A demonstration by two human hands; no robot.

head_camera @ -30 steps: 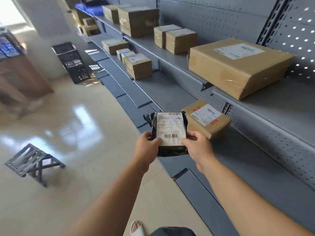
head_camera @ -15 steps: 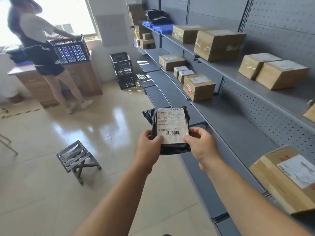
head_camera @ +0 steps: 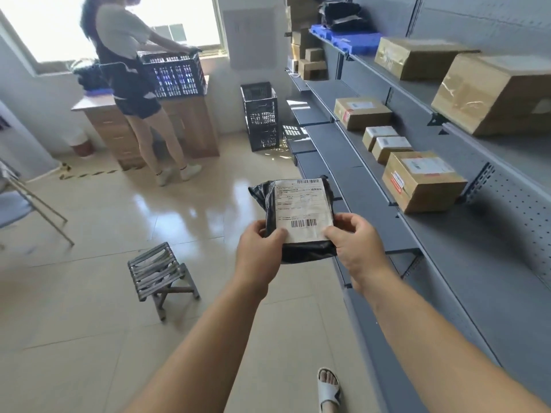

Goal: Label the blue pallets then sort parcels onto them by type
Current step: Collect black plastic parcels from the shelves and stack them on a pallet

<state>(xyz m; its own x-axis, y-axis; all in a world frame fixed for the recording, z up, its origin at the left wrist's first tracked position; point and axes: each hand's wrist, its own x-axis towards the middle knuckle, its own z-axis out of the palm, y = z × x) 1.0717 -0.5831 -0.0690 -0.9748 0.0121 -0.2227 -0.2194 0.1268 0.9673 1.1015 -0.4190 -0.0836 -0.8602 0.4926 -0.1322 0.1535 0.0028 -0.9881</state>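
A black plastic parcel bag point(head_camera: 299, 210) with a white shipping label faces me, held up in front of my chest. My left hand point(head_camera: 259, 254) grips its lower left corner and my right hand point(head_camera: 356, 248) grips its lower right corner, thumbs on the label. A blue pallet point(head_camera: 350, 40) lies far off on the upper shelf with black bags point(head_camera: 343, 13) piled on it. Cardboard boxes point(head_camera: 422, 180) sit on the grey shelves point(head_camera: 447, 239) to my right.
A small folding stool point(head_camera: 159, 272) stands on the tiled floor to my left. A black crate point(head_camera: 262, 114) stands at the shelf's far end. Another person point(head_camera: 131, 84) stands at a wooden desk point(head_camera: 190, 126), holding a second crate point(head_camera: 174, 74).
My view has swung left, away from the shelf and toward the room's far end. The parcel bag stays held in both hands. The other person has come into view.
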